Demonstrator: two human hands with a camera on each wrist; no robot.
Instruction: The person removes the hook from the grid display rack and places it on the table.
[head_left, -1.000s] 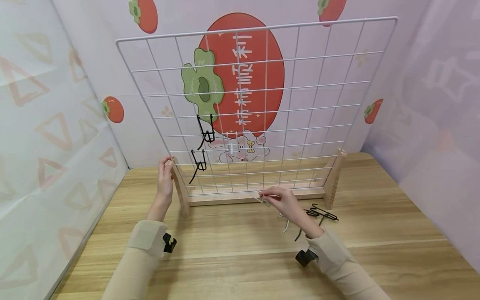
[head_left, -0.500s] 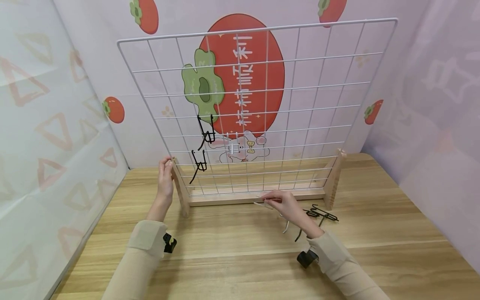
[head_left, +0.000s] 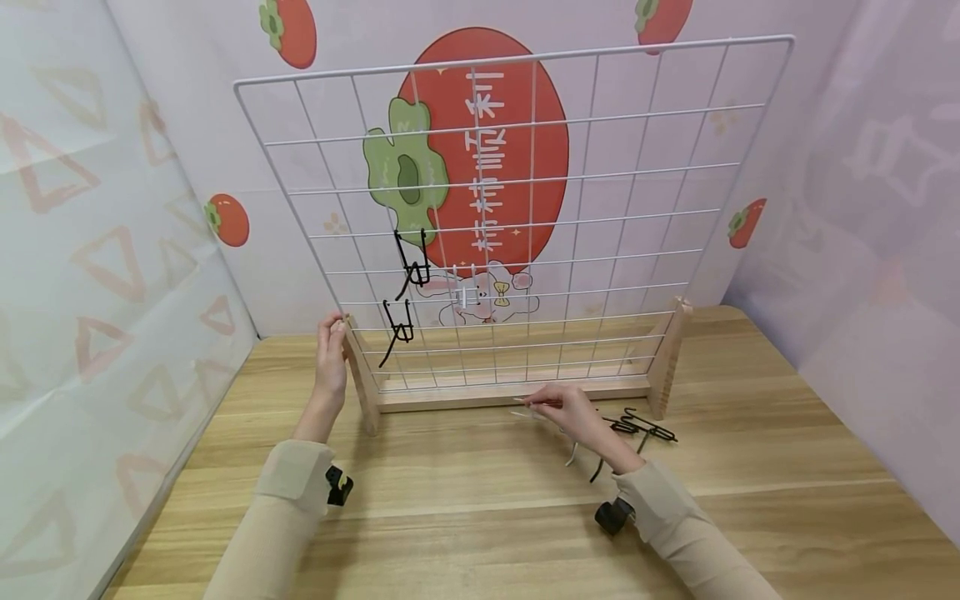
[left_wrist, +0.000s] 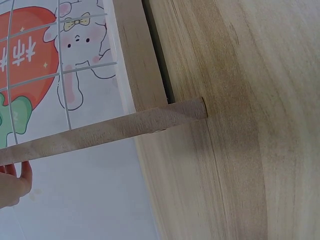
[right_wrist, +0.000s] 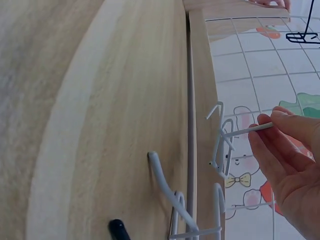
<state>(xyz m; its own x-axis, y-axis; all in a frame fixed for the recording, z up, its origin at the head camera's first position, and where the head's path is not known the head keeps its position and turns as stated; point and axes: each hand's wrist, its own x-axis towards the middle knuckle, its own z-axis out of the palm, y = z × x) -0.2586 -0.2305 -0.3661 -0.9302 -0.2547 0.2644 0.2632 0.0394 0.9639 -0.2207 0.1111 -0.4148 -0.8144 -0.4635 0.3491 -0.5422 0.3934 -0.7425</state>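
My right hand [head_left: 567,410] pinches the prong of a white wire hook [right_wrist: 245,131] between thumb and fingers. In the right wrist view, the hook's bent wire back points away from the hand, in front of the wooden base. At the stand's left side, my left hand [head_left: 328,358] grips the upper end of the wooden post [head_left: 358,371]. Only its fingertips [left_wrist: 26,172] show in the left wrist view, against the post's edge. A white wire grid panel [head_left: 534,57] leans back in the stand. Two black hooks [head_left: 415,271] and a white hook [head_left: 465,292] hang on it.
Several black hooks [head_left: 651,430] lie on the table by the right post [head_left: 667,362], partly behind my right forearm. Beside them is another white hook [right_wrist: 162,177]. A patterned backdrop [head_left: 660,242] stands behind the grid.
My right hand has shifted slightly right and down with the white hook, whose angle has turned a little. The left hand stays on the post.
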